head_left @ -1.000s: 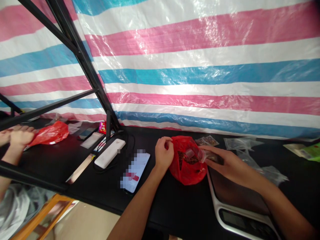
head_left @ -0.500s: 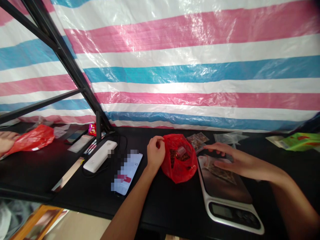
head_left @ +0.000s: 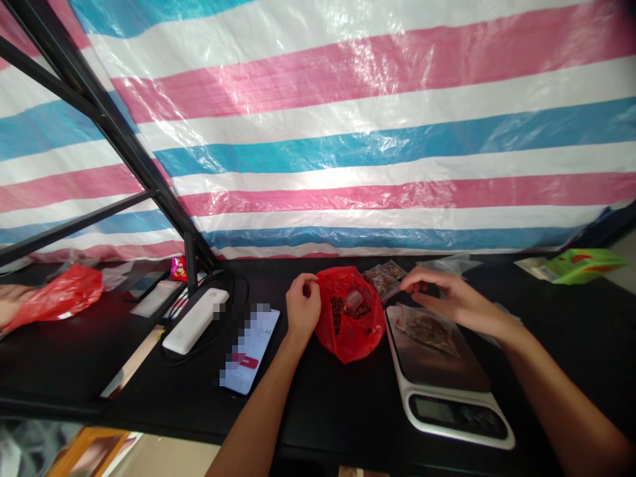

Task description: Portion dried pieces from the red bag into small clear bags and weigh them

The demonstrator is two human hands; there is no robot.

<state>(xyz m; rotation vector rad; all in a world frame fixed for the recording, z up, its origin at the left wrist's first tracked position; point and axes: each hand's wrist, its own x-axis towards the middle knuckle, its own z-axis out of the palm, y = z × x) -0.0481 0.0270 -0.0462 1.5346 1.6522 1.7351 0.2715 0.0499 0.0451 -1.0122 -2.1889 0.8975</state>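
My left hand [head_left: 302, 306] grips the rim of a red plastic bag [head_left: 350, 331] holding brown dried pieces and a small clear plastic item [head_left: 354, 301]. My right hand [head_left: 454, 301] hovers above a white digital kitchen scale [head_left: 442, 397], its fingertips pinched close to the bag. A thin strip [head_left: 392, 293] shows at those fingertips, but I cannot tell whether it is held. A clear zip bag of brown pieces [head_left: 427, 330] lies on the scale's dark top, apart from my hand. Several small filled packets [head_left: 382, 279] lie just behind the red bag.
A phone with a blurred screen [head_left: 248, 351] and a white power bank with a black cable [head_left: 195, 320] lie left of my arm. Another person's hand [head_left: 12, 305] sits beside a second red bag [head_left: 62, 295]. A green packet [head_left: 571, 266] lies far right, before a striped tarp.
The clear zip bag has gone from my right hand at the red bag to the scale top. My right hand has let go and lifted back toward the red bag.
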